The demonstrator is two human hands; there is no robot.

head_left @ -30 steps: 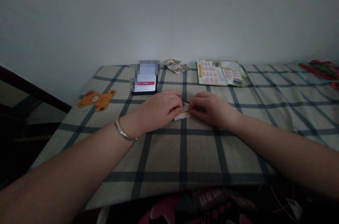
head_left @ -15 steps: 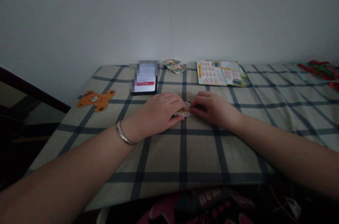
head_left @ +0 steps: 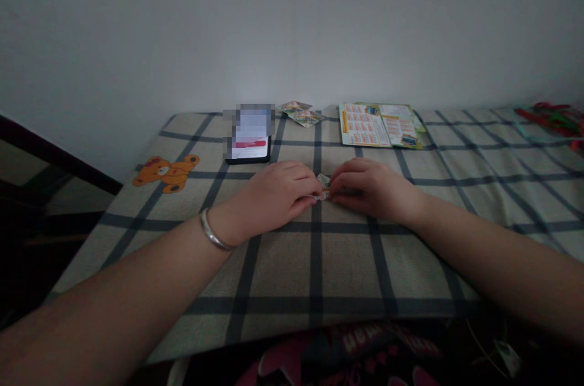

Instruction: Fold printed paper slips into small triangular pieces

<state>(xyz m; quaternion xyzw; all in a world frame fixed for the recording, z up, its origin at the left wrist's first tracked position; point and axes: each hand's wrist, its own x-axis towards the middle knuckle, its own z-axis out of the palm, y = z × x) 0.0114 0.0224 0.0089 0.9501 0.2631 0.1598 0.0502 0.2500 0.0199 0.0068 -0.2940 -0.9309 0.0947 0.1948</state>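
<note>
Paper slip [head_left: 324,180], small and colour-printed, sits mid-worktop [head_left: 283,276] between the two hands, most of it covered by them. It should be very light, thin and bendable, apt to crease for good under a firm press and to tear if pulled from both sides. Printed paper may be a little slick, so its edges look the best hold: a soft pinch at 9 o'clock and another at 3, with the middle left free.

The left hand [head_left: 287,191], at 9 o'clock, has its thumb and fingers pinching the near-left edge, a sliver of print showing at their tips. The right hand [head_left: 367,188], at 3 o'clock, curls its fingers toward its thumb and seems to pinch the opposite edge, though the exact contact is hidden. A silver bangle [head_left: 212,231] circles the left wrist.

Farther out, a phone [head_left: 250,142] with a lit screen lies at 10 o'clock. Two folded paper pieces [head_left: 306,117] overlap near 11, close to the wall [head_left: 292,27]. Calendar sheets [head_left: 365,126] lie flat between 1 and 2. An orange teddy-bear figure [head_left: 172,173] is at 9, well apart, and a red-and-green tangle [head_left: 552,121] lies far off between 2 and 3.
</note>
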